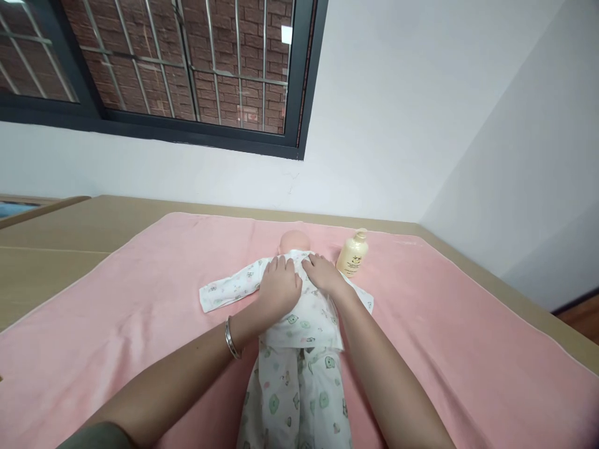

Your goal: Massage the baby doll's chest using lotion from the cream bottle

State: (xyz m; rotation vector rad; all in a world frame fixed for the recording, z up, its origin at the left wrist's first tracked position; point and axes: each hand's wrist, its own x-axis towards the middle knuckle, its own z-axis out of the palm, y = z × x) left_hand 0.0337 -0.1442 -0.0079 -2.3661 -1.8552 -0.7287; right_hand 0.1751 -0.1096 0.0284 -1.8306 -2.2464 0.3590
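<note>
Doll (294, 240) lying face-up mid-towel (140, 299), dressed in top (304, 312). Left hand (279, 285) and right hand (322, 274) pressing flat, fingers spread, gripping nothing, steadying chest cloth. Bottle (352, 254) standing beside, within reach.

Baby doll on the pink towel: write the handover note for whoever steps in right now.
Left hand: flat, palm down on the doll's chest, bangle on the wrist.
Right hand: flat on the chest beside it, fingers near the collar.
Baby doll: on its back on the pink towel, head toward the wall, sleeves spread.
Lotion bottle: upright, just right of the doll's head, untouched.
Done: printed top and trousers are on the doll.
Left: whether the top's front is fastened is hidden under the hands.
</note>
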